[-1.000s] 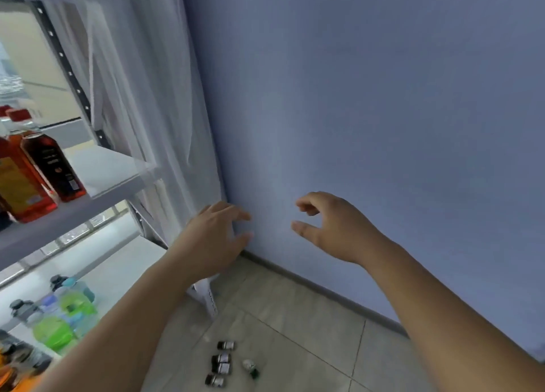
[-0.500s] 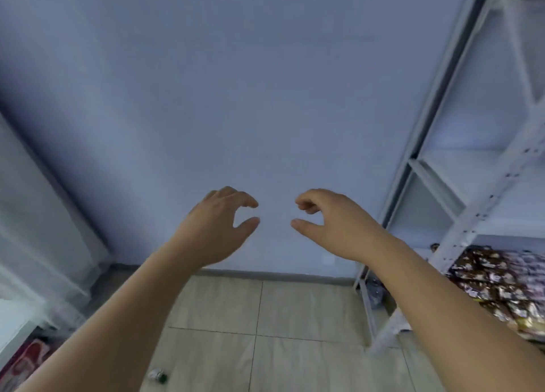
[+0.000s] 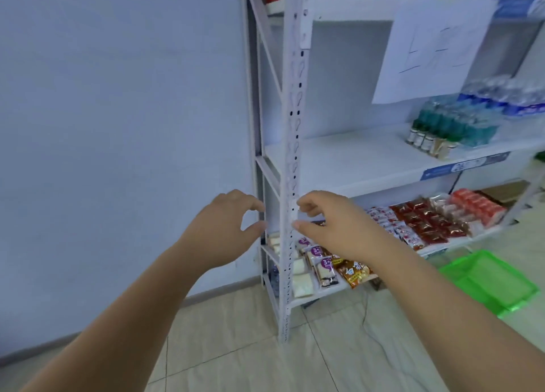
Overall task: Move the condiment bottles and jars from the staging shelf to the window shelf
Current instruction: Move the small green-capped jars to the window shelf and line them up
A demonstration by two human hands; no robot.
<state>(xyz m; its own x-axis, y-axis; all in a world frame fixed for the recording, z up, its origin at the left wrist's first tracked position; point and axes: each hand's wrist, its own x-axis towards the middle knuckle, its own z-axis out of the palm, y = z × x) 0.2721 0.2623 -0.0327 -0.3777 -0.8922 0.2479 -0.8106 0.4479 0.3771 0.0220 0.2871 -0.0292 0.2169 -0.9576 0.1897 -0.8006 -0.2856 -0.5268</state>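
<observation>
Your view swings right: shelf (image 3: 354, 161) now fills frame right. Both left hand (image 3: 224, 229) and right hand (image 3: 333, 226) empty, fingers loosely curled. Upright bottles (image 3: 427, 136) stand upper right of your fingers; right hand nearer.

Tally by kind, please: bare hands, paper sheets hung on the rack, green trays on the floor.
Hands: 2 (left hand, right hand)
Paper sheet: 1
Green tray: 1 plainly seen; another may be nested under it, cannot tell
Total: 4
</observation>
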